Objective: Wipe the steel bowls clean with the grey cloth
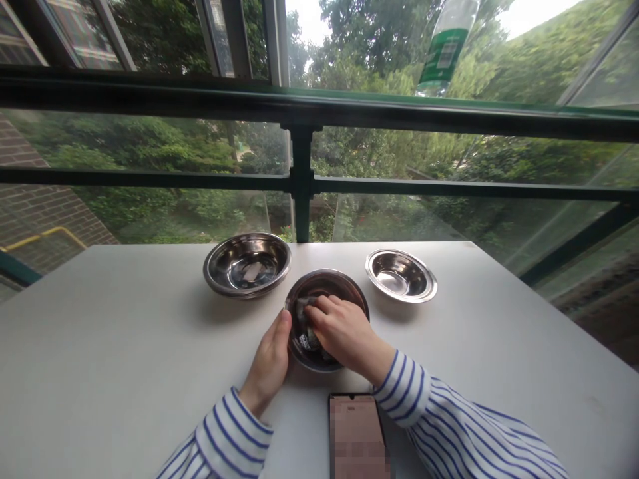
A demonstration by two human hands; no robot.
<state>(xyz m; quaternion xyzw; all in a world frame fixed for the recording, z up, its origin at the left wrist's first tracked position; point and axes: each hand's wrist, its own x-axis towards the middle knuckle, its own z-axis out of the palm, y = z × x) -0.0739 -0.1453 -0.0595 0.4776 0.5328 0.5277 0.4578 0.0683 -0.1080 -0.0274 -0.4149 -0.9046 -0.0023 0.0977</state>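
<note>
A phone lies on a white surface, just below a dark, shiny bowl set between a left-hand bowl and a right-hand bowl. A person's left hand grips the middle bowl's left rim; the right hand clutches a grey cloth inside it. The bowl looks light, stiff and slippery, best steadied by its rim; the cloth appears soft, easily bunched under the fingers.

The bowl is glossy metal, the tabletop matt.
</note>
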